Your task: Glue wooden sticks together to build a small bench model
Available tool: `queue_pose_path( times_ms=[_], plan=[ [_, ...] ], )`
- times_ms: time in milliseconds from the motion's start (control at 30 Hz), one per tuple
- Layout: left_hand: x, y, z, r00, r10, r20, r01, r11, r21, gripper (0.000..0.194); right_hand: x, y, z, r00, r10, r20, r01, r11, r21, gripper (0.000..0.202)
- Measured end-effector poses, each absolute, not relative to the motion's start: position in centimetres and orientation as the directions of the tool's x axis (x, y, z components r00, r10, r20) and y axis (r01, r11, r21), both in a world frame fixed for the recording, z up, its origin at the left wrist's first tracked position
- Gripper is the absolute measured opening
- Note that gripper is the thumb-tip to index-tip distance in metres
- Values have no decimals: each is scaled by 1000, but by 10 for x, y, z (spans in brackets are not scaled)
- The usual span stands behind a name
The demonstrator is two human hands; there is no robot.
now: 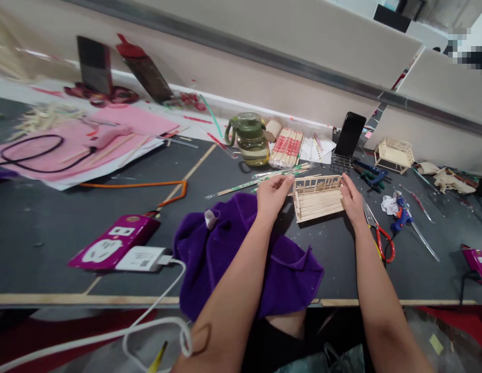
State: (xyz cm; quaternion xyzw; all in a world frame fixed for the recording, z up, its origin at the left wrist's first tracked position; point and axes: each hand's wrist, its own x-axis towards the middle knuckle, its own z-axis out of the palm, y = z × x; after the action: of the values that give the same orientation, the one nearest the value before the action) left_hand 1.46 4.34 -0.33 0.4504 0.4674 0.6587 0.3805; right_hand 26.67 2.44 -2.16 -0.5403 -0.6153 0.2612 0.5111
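Note:
Between my two hands is a small wooden stick model (pixel 320 203), with a slatted floor and a railing along its far side. My left hand (pixel 272 194) pinches its left end, thumb and fingers at the railing corner. On the opposite end, my right hand (pixel 351 199) is closed around the right edge; its fingertips are partly hidden behind the model. A purple cloth (pixel 221 248) lies crumpled under my left forearm. Just right of my right hand are red-handled scissors (pixel 385 242) and a blue glue gun (pixel 400 215).
A green-lidded jug (pixel 250 140) stands behind the model beside bundled sticks (pixel 287 147). A phone (pixel 350 134) leans on a wire stand near pliers (pixel 375 175) and another stick model (pixel 394 154). At left lie a purple power strip (pixel 116 241) and a pink sheet (pixel 147 122).

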Motion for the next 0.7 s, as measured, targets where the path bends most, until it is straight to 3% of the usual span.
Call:
queue_pose_path(
  times_ms=[100,700],
  plan=[
    [13,45,-8,-238,934,266,-19,-278,960,24,267,25,-21,106,933,345,392,279,-876,66],
    [12,50,-15,-227,958,173,-134,-207,969,16,266,26,-24,104,933,344,389,280,-878,65]
  ],
)
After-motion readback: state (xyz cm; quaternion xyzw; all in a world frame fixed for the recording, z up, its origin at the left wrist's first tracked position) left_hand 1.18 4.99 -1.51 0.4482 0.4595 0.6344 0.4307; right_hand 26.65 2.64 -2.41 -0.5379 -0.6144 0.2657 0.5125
